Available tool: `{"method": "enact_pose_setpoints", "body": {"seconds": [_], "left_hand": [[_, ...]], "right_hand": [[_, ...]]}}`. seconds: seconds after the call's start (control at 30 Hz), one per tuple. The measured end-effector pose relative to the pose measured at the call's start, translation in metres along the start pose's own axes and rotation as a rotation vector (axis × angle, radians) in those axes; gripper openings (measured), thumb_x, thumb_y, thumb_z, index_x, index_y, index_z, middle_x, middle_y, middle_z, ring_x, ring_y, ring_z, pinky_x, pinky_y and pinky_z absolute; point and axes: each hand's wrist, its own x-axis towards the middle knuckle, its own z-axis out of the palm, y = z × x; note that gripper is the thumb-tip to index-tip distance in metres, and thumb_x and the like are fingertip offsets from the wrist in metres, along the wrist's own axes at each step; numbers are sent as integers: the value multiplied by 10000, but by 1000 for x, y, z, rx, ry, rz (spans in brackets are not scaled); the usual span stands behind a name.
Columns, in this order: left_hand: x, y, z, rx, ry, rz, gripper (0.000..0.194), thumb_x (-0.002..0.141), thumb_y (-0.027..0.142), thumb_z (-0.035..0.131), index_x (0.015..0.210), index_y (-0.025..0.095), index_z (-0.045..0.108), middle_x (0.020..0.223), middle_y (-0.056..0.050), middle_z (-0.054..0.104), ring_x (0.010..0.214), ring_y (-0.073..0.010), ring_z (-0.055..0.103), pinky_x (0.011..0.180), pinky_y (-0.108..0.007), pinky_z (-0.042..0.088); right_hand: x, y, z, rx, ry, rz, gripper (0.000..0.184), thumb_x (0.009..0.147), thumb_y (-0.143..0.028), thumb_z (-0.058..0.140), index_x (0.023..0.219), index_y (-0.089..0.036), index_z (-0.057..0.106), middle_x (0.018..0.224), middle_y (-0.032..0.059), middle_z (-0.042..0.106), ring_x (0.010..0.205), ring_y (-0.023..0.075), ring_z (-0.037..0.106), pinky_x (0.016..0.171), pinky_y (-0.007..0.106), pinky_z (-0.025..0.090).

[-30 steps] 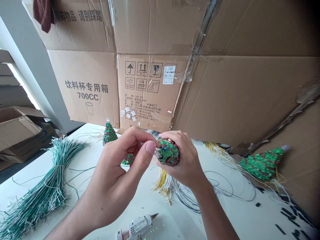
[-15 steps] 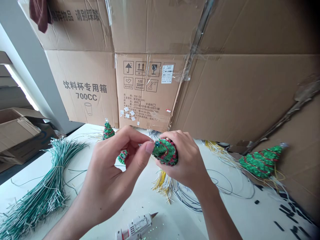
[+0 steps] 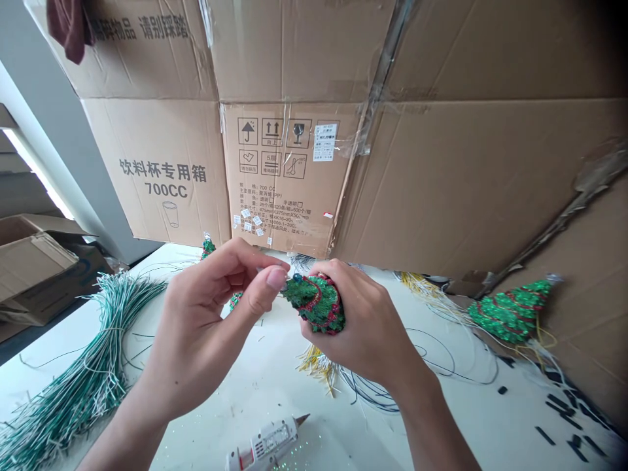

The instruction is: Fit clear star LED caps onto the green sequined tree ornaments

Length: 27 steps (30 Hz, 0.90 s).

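Right hand (image 3: pixel 366 327) is clenched round a green glitter cone tree banded with red tinsel (image 3: pixel 314 304), fingers wrapped over its wide end so that the narrow tip points left, out of the fist and toward the other hand. That grip seems chosen to leave the tip free, with a small blue bead (image 3: pixel 297 279) showing there. Left hand (image 3: pixel 206 320) is curled into a pinch, its thumb and forefinger meeting just beside the bead; whether they hold some fine strand between them cannot be told from this view. Both hands are raised above a white table (image 3: pixel 260 392), so the tree is held in the air, not resting on anything. Around them, loose bundles of green-and-white wire (image 3: pixel 73 373) and yellow wire (image 3: pixel 318 366) are fanned out, apparently so single strands can be drawn off easily. A white hot glue gun with a metal nozzle (image 3: pixel 265 445) lies near the table's front edge within easy reach, with green glitter specks around it. A finished-looking glitter tree (image 3: pixel 510 313) leans against brown cardboard cartons (image 3: pixel 279 170) at the far right.
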Motion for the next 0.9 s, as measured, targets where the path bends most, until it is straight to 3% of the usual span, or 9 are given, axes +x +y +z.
{"method": "enact_pose_setpoints", "body": {"seconds": [0.13, 0.47, 0.73, 0.9], "left_hand": [[0, 1, -2, -18, -2, -16, 192, 1058, 426, 712, 974, 265, 776, 803, 5, 696, 606, -93, 513, 477, -218, 371], [3, 3, -6, 66, -13, 44, 210, 1055, 396, 715, 951, 265, 841, 845, -29, 738, 692, -130, 596, 539, -243, 445], [4, 4, -9, -56, -70, 28, 202, 1076, 368, 688, 974, 286, 843, 862, -23, 696, 723, -140, 561, 592, -276, 441], [9, -2, -13, -77, -126, 52, 237, 1076, 366, 682, 927, 248, 823, 804, -29, 661, 753, -162, 555, 627, -291, 431]], "right_hand": [[0, -3, -1, 62, -35, 38, 461, 727, -146, 715, 1134, -282, 547, 996, -27, 703, 867, 223, 657, 745, 368, 507], [1, -14, -6, 159, -133, 124, 468, 717, -105, 720, 1115, -303, 574, 971, -45, 694, 874, 221, 639, 734, 360, 473], [3, -27, -5, 411, -209, 191, 392, 709, -109, 747, 995, -299, 557, 871, -91, 641, 756, 157, 588, 665, 303, 450], [2, -28, 2, 600, -344, 222, 433, 697, -131, 785, 1041, -295, 580, 815, -77, 597, 702, 154, 546, 637, 297, 475]]}}
